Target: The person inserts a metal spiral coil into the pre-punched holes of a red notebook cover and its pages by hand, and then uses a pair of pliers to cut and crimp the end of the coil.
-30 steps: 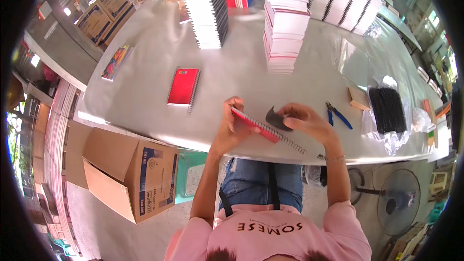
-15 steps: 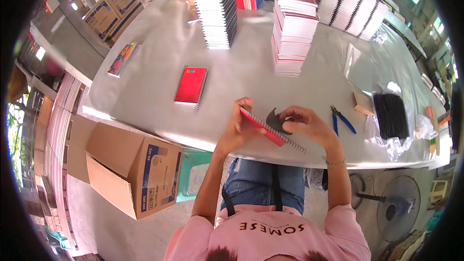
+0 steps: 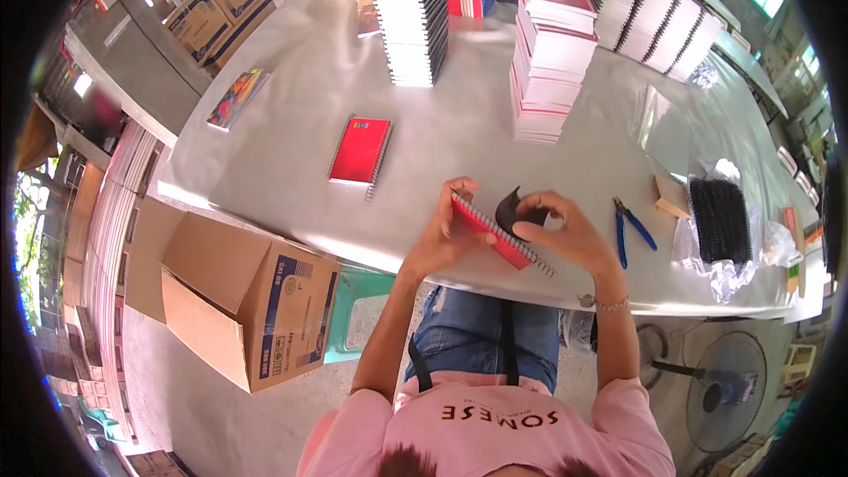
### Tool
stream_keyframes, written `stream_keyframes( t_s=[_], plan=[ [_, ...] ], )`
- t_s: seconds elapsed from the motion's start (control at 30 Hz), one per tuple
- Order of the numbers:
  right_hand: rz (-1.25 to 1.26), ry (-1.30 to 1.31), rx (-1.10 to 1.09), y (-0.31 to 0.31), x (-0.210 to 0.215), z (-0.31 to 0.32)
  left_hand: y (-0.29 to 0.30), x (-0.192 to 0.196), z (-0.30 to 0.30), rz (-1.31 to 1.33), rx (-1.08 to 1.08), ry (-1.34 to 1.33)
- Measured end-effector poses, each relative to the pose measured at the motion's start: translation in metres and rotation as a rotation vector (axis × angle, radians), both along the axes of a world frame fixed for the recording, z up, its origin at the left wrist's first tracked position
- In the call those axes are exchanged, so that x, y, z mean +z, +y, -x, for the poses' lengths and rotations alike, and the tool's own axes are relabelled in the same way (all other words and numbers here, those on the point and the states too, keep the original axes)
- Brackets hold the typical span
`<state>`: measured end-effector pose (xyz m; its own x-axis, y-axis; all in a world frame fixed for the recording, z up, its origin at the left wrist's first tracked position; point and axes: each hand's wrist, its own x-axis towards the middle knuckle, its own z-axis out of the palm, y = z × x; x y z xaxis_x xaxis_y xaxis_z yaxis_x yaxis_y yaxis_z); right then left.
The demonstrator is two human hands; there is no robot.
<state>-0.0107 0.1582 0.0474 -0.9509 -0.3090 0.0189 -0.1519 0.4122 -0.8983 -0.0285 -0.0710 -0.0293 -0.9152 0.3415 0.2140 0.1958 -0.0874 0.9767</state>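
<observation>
My left hand (image 3: 439, 236) is closed around a small red spiral notebook (image 3: 507, 253), held tilted above the near edge of the table with its coil side up. A metal coil (image 3: 544, 267) runs along the spine, and its loose end pokes out past the lower right end. In my right hand (image 3: 570, 231), between bent fingers and thumb, is a dark, curved, flexible piece (image 3: 508, 209), against or just over the coil; whether it touches is hidden. Another red spiral notebook (image 3: 361, 150) lies flat to the left, coil tail projecting. Blue-handled pliers (image 3: 634, 231) lie at the right.
Tall stacks of spiral books (image 3: 406, 22) and red-covered books (image 3: 552, 62) stand farther back. Black coils (image 3: 719, 219) on plastic lie at the right, beside a small cardboard piece (image 3: 671, 197). An open carton (image 3: 291, 318) and a fan (image 3: 726, 389) stand below the table edge.
The view has shifted slightly. Both hands stay at the notebook, the dark piece still in the right one. The loose coil end appears to stick out a little less.
</observation>
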Motion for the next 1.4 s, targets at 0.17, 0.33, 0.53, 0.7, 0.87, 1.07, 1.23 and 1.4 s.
stream_keyframes(
  t_s=[0.17, 0.33, 0.53, 0.7, 0.87, 1.07, 1.23, 1.4],
  plan=[
    [0.072, -0.085, 0.028, -0.003, -0.006, 0.009, 0.004, 0.013, 0.002, -0.06, -0.014, 0.013],
    [-0.451, 0.474, -0.44, 0.0, -0.038, 0.013, 0.017, 0.003, -0.001, 0.039, 0.15, 0.101],
    [-0.966, 0.207, -0.903, 0.103, -0.092, -0.028, 0.023, 0.007, -0.017, -0.064, 0.221, -0.045],
    [-0.799, 0.213, -0.851, 0.117, -0.076, -0.053, 0.021, -0.001, -0.018, -0.054, 0.267, 0.062],
    [-0.4, 0.429, -0.864, 0.08, -0.047, -0.059, 0.029, 0.007, -0.02, -0.077, 0.347, 0.164],
    [-0.198, 0.582, -0.584, -0.018, -0.004, -0.079, 0.011, 0.013, -0.026, 0.024, 0.287, 0.046],
    [-0.158, 0.624, -0.393, -0.061, -0.028, -0.074, 0.009, 0.021, -0.027, 0.085, 0.269, 0.046],
    [-0.207, 0.711, -0.368, -0.081, -0.045, -0.063, 0.007, 0.016, -0.029, 0.1, 0.281, 0.076]
  ],
)
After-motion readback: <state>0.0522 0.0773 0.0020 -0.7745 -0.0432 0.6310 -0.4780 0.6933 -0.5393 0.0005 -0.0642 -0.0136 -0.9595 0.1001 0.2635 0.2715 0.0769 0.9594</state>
